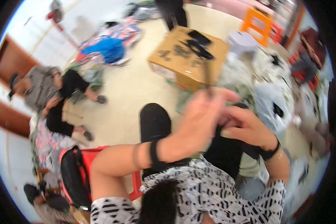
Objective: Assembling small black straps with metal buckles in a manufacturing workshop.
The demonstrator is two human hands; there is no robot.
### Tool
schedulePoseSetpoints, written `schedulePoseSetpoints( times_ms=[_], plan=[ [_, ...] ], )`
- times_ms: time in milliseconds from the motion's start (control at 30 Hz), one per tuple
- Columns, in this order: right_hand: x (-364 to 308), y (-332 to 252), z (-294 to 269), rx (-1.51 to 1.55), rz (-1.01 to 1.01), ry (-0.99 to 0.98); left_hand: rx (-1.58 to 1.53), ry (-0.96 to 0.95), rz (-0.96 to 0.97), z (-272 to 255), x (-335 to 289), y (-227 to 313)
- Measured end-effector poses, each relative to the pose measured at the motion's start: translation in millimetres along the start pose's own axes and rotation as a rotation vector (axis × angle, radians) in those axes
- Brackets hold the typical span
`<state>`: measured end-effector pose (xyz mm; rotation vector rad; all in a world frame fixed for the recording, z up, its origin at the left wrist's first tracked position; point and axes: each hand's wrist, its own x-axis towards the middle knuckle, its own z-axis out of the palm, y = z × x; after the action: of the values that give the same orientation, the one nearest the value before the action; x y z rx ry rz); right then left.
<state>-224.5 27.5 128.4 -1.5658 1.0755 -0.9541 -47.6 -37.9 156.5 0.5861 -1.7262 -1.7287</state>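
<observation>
My left hand point(203, 121) is smeared by motion in front of my lap, its fingers pointing up and to the right. A thin dark strip point(208, 74) shows blurred just above its fingertips; whether the hand holds it I cannot tell. Close against it on the right, my right hand point(252, 127) has its fingers curled in and the thumb bent toward them. What lies between those fingers is hidden. Beyond both hands stands a cardboard box point(170, 61) with a tangled black item point(198, 49) and a flat black piece point(199, 37) on top.
White plastic bags point(272, 102) crowd the right side, near an orange stool point(258, 24) and a pale grey stool point(242, 43). A black bag point(74, 175) rests against a red chair point(95, 155) at my left. One person point(44, 87) sits further left, beyond the tiled floor point(127, 93).
</observation>
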Motion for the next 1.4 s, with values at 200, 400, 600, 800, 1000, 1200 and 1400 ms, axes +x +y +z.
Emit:
schedulePoseSetpoints(
  times_ms=[200,400,600,800,1000,1200,1400],
  plan=[
    [22.6,-1.2,-1.9,0.490,0.223,0.159,-0.238,-0.035,-0.157,-0.8,46.8,-35.2],
    [72.4,45.2,-12.6,0.484,0.256,0.185,-0.351,0.152,-0.112,-77.3,80.6,-96.3],
    [80.6,67.7,-25.7,0.505,0.377,0.255,-0.411,0.097,-0.206,-83.6,102.9,-115.5],
    [97.1,76.6,-25.7,0.524,0.408,0.183,-0.451,0.135,-0.234,-94.3,104.3,-138.8],
    [95.3,62.3,-20.7,0.441,0.251,0.221,-0.615,0.109,-0.397,-100.5,107.5,-144.1],
    [98.9,72.3,-25.6,0.182,0.196,0.265,-0.596,0.004,-0.604,-89.2,102.9,-146.6],
    [97.5,89.2,-36.3,-0.140,0.132,0.440,-0.417,-0.364,-0.767,-83.4,94.1,-140.1]
  ],
)
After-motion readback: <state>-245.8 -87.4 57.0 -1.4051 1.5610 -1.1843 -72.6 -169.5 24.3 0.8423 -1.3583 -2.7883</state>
